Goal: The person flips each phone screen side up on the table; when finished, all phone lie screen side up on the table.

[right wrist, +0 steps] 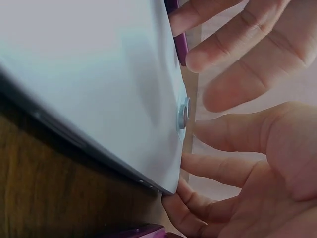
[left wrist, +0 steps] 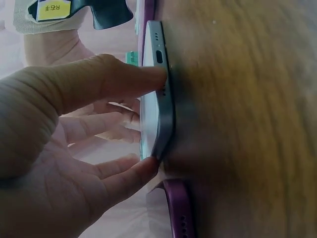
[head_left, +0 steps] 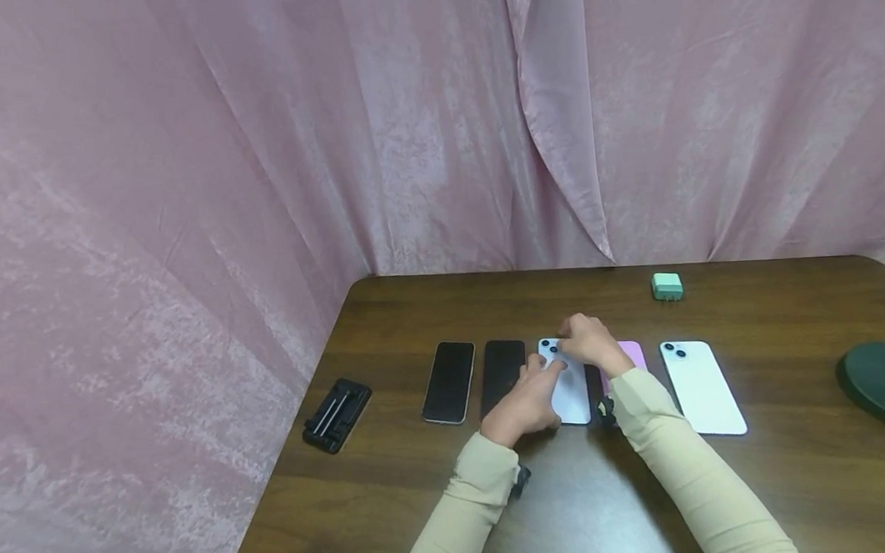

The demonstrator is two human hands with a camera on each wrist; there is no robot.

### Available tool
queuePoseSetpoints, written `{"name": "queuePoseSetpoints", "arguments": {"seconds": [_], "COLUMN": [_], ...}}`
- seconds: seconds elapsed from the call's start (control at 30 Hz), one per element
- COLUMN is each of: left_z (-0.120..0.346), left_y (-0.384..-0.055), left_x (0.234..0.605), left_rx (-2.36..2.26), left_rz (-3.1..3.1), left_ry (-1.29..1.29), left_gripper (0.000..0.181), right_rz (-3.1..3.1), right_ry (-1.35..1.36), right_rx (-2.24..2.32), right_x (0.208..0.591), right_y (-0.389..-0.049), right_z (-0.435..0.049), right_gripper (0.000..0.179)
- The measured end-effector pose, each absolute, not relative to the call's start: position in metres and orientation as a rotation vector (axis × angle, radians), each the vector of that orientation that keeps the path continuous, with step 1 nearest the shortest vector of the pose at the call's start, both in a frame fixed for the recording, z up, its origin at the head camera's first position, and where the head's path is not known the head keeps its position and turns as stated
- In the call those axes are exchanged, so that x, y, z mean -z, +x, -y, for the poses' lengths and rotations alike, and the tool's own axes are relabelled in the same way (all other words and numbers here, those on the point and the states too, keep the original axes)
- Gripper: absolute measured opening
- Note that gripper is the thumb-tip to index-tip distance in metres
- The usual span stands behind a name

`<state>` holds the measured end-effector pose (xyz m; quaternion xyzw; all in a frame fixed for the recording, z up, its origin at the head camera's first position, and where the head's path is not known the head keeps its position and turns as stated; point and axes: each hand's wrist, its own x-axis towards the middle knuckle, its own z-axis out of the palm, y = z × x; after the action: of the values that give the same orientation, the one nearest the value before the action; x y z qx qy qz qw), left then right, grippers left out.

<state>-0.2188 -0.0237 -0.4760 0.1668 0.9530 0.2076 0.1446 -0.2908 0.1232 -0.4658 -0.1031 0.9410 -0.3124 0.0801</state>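
Note:
A light blue phone lies back up on the table, its two camera lenses at the far end. My left hand holds its near end; in the left wrist view the thumb presses the bottom edge beside the charging port and a finger touches the corner. At the camera end, my right hand grips the corner with bent fingers, as the right wrist view shows. A dark-screened phone is partly covered by the left hand. A purple phone shows behind the right wrist.
Farther left lie another dark-screened phone and a black case with slim metal pieces. At right are a white phone and a dark green round base. A mint green charger plug sits near the back edge, before a pink curtain.

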Motion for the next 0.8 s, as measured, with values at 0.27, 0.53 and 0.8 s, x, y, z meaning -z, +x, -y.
{"name": "queuePoseSetpoints", "arguments": {"seconds": [0.27, 0.53, 0.8], "left_z": [0.0252, 0.0281, 0.0282], "left_y": [-0.2183, -0.2176, -0.2178], "left_x": [0.4764, 0.4771, 0.4754], "left_rx": [-0.575, -0.557, -0.602], "left_rz": [-2.776, -2.778, -2.732], "left_ry": [0.535, 0.595, 0.544], "left_gripper": [0.087, 0.087, 0.089], "right_rz": [-2.845, -2.804, -2.752], "right_ry": [-0.315, -0.291, -0.300], "right_rx": [0.926, 0.937, 1.042], "right_x": [0.4669, 0.4647, 0.4605], "right_y": [-0.2945, -0.2933, -0.2879], "right_z": [-0.1275, -0.1320, -0.1319], "right_gripper": [0.018, 0.033, 0.035]}}
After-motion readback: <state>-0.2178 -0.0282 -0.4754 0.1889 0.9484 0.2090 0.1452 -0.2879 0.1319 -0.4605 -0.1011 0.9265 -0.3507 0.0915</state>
